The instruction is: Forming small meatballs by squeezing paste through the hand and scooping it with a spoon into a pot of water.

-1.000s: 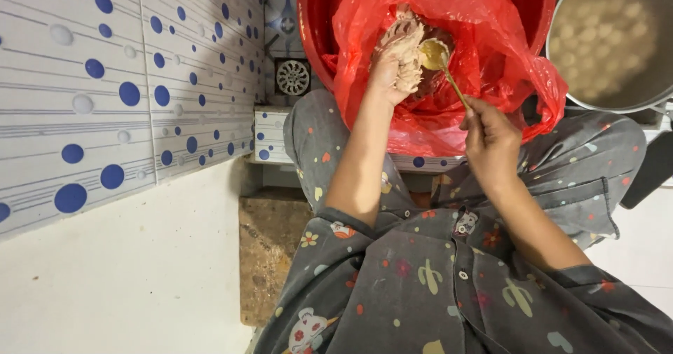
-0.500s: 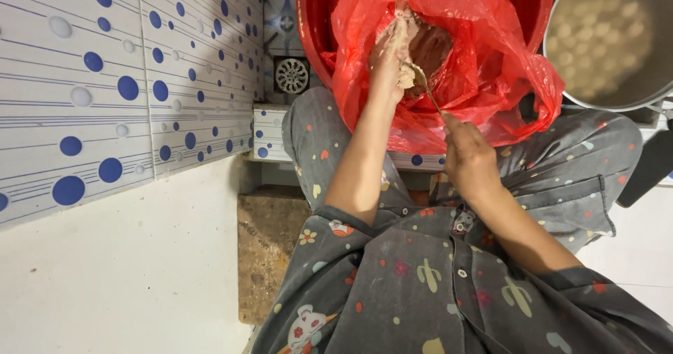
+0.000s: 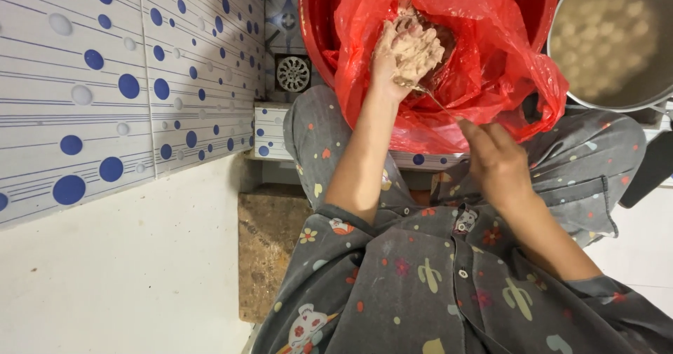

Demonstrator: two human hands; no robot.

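head view: left hand (image 3: 403, 52) clenched on a lump of pale paste (image 3: 415, 49) inside the red bag (image 3: 491, 66).
right hand (image 3: 494, 159), fingers closed on a thin spoon handle (image 3: 438, 101), reaches just below the left fingers; pot of pale balls (image 3: 617, 38) sits beyond the right fingers.

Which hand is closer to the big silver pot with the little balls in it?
The right hand. It sits below the pot, on the pot's side of the red bag. The left hand is farther away, inside the bag, full of paste.
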